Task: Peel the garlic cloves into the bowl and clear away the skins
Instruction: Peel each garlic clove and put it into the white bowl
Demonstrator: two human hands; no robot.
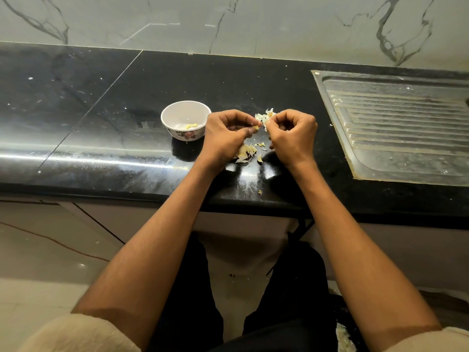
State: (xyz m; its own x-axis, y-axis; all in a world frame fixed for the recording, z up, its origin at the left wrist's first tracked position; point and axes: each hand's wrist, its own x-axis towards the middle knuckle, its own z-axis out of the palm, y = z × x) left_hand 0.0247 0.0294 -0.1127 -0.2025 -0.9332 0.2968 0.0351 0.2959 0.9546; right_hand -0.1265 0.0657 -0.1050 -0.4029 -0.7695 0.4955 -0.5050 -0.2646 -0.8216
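A home kitchen: black stone counter (101, 97), steel sink drainboard (396, 123), marble-look wall tiles (279, 21).

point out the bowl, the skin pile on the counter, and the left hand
bowl (169, 113): head view, left rim.
skin pile (245, 151): head view, middle of the heap.
left hand (226, 130): head view, back of the hand.

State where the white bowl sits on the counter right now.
In the head view, the white bowl stands on the black counter, just left of the left hand, well left of the steel drainboard.
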